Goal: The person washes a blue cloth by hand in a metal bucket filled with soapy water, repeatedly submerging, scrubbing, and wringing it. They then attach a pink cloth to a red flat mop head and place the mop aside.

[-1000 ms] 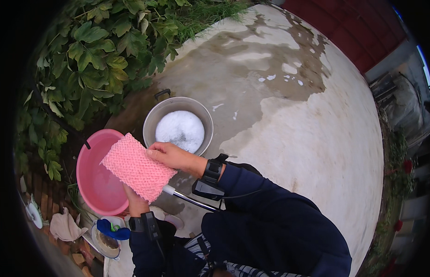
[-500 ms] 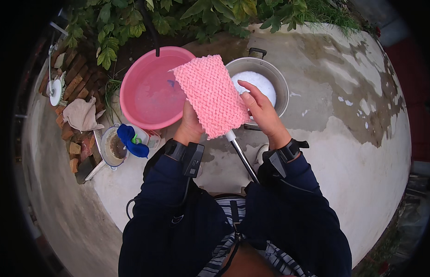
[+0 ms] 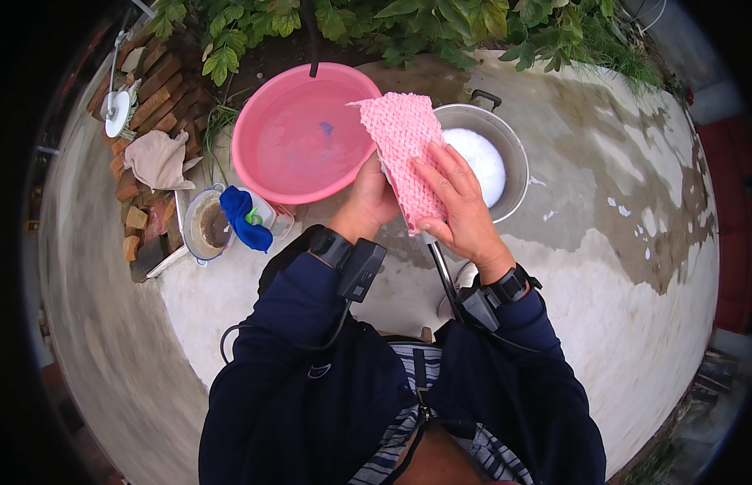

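Observation:
A flat mop head with a pink, nubby fabric pad (image 3: 400,153) is raised in front of me, tilted, its fabric face toward me. From its lower end a shiny metal pole (image 3: 442,271) runs down toward my body. My left hand (image 3: 371,198) supports the mop from its left side, the fingers partly hidden behind the pad. Across the right part of the pad lies my right hand (image 3: 463,206), fingers stretched over the fabric and thumb apart near the lower edge. Both wrists carry black strapped devices.
Behind the mop stand a pink basin (image 3: 246,153) of water and a metal pot (image 3: 517,162) with white suds. At left are an enamel bowl (image 3: 196,242), a blue cloth (image 3: 245,218) on a white container, stacked bricks (image 3: 153,101) and a beige rag (image 3: 156,159). Leafy plants (image 3: 432,28) overhang the back.
My right hand has come onto the pad's face, having been at its right edge with fingers raised. The pad has turned and appears narrower. The whole view has shifted somewhat.

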`<act>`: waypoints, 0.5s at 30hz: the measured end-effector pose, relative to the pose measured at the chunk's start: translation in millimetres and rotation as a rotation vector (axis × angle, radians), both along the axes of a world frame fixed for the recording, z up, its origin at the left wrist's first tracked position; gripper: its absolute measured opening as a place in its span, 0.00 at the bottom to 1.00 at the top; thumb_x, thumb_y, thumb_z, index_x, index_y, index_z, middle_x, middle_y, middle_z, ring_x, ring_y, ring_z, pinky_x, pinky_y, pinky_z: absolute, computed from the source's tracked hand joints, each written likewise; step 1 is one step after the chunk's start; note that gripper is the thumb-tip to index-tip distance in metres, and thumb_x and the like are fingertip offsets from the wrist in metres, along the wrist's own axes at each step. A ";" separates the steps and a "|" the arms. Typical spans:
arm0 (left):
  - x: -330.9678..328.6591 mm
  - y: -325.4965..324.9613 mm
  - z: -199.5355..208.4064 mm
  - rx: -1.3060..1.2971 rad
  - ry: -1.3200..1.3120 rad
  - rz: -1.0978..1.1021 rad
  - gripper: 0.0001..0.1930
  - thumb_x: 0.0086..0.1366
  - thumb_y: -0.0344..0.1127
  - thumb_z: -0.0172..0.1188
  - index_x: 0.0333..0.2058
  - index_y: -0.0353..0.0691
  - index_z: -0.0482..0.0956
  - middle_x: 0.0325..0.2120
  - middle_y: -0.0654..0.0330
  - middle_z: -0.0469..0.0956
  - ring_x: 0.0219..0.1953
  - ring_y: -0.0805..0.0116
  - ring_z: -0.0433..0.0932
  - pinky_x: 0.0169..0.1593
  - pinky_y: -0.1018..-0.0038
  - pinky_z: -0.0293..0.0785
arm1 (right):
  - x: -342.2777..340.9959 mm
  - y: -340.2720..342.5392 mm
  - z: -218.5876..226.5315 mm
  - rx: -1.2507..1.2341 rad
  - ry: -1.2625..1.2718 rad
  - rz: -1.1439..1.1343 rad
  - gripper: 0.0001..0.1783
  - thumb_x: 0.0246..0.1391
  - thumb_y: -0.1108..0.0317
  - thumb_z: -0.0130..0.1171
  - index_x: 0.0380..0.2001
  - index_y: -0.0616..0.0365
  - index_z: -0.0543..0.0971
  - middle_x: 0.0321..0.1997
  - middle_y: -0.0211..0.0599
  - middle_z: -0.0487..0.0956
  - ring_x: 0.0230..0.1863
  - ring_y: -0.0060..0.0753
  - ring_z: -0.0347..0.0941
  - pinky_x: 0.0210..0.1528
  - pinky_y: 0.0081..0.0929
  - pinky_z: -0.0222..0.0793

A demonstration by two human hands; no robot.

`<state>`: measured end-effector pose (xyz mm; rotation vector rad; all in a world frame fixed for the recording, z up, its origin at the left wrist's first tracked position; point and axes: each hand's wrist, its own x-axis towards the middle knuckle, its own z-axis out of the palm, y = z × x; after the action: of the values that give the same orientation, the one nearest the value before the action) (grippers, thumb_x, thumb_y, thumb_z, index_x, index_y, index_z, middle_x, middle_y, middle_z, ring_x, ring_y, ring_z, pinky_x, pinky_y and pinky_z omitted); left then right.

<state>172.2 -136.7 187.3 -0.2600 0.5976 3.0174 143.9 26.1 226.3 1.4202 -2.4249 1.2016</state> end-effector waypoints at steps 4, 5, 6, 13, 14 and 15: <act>1.2 -1.0 7.6 0.027 -0.076 0.102 0.23 0.64 0.47 0.46 0.51 0.36 0.65 0.47 0.54 0.72 0.49 0.59 0.71 0.54 0.61 0.68 | -6.4 2.9 -8.1 -0.205 -0.184 -0.239 0.36 0.52 0.51 0.54 0.59 0.59 0.60 0.61 0.49 0.62 0.61 0.50 0.57 0.60 0.40 0.54; 0.8 -5.3 7.8 0.060 -0.063 0.123 0.23 0.64 0.46 0.45 0.51 0.34 0.66 0.46 0.52 0.72 0.48 0.58 0.72 0.54 0.60 0.68 | -5.1 3.4 -12.8 -0.257 -0.456 -0.253 0.35 0.55 0.50 0.51 0.60 0.59 0.59 0.60 0.48 0.63 0.59 0.46 0.60 0.58 0.37 0.57; 0.5 -12.1 8.7 0.091 -0.048 0.146 0.23 0.65 0.45 0.43 0.50 0.33 0.67 0.46 0.51 0.73 0.47 0.56 0.73 0.53 0.59 0.68 | -2.7 5.1 -16.6 -0.301 -0.729 -0.262 0.34 0.57 0.50 0.48 0.60 0.60 0.59 0.59 0.46 0.64 0.57 0.43 0.63 0.56 0.34 0.60; 0.1 -69.0 5.3 0.227 0.273 0.236 0.21 0.64 0.45 0.43 0.48 0.34 0.68 0.43 0.52 0.74 0.47 0.56 0.73 0.54 0.58 0.67 | 37.5 7.0 -14.2 0.088 -1.643 0.494 0.27 0.61 0.52 0.43 0.58 0.57 0.61 0.35 0.37 0.76 0.32 0.25 0.74 0.37 0.21 0.70; 0.1 -70.1 8.3 0.218 0.287 0.245 0.21 0.64 0.45 0.43 0.48 0.35 0.69 0.43 0.52 0.74 0.47 0.56 0.73 0.54 0.58 0.67 | 45.4 3.4 -12.2 0.116 -1.646 0.497 0.23 0.62 0.56 0.43 0.54 0.58 0.63 0.27 0.33 0.75 0.25 0.21 0.71 0.30 0.18 0.68; -0.4 -70.4 11.9 0.133 0.123 0.331 0.19 0.64 0.45 0.44 0.46 0.37 0.70 0.41 0.55 0.75 0.43 0.59 0.74 0.51 0.61 0.68 | 47.8 1.0 -17.6 0.075 -1.673 0.481 0.20 0.62 0.57 0.43 0.51 0.58 0.65 0.22 0.31 0.72 0.20 0.20 0.68 0.25 0.17 0.65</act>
<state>171.9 -207.1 199.2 -0.1826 0.3922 3.3951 191.7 27.1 208.7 1.0801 -2.7536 3.4771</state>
